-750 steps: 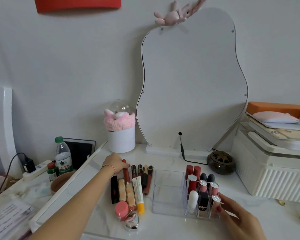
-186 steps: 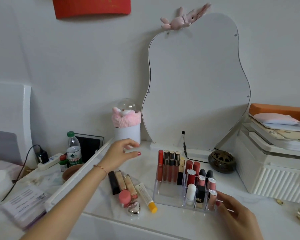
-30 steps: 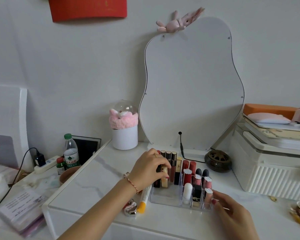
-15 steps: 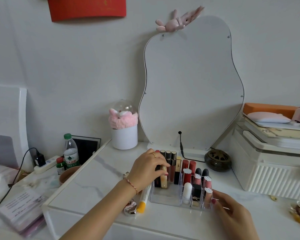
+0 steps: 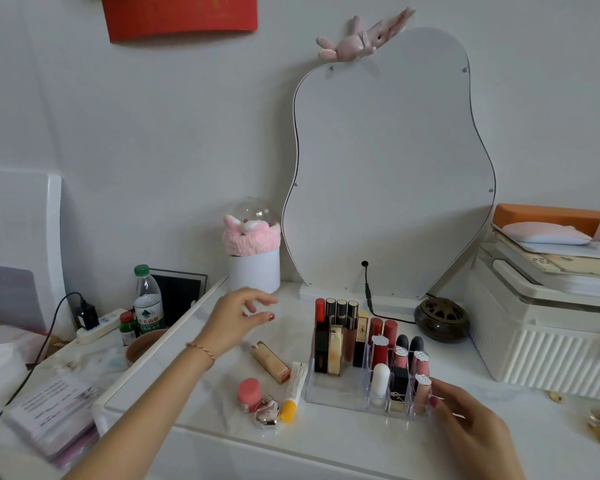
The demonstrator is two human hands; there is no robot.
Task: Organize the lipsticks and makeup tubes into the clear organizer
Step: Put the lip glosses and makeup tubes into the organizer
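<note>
On the surface (image 5: 326, 441), the organizer (image 5: 340, 393) held upright lipsticks; the right hand (image 5: 471, 427) gripped its corner. The left hand (image 5: 234, 322) hovered released above a loose tube (image 5: 270, 362).

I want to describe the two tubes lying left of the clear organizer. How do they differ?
The beige-gold tube is short, with a reddish-brown lower end; the white tube is longer and slimmer, with a yellow cap. The beige-gold tube lies diagonally, farther from the clear organizer; the white tube lies almost beside it. Both lie flat on the table, outside the organizer.
</note>
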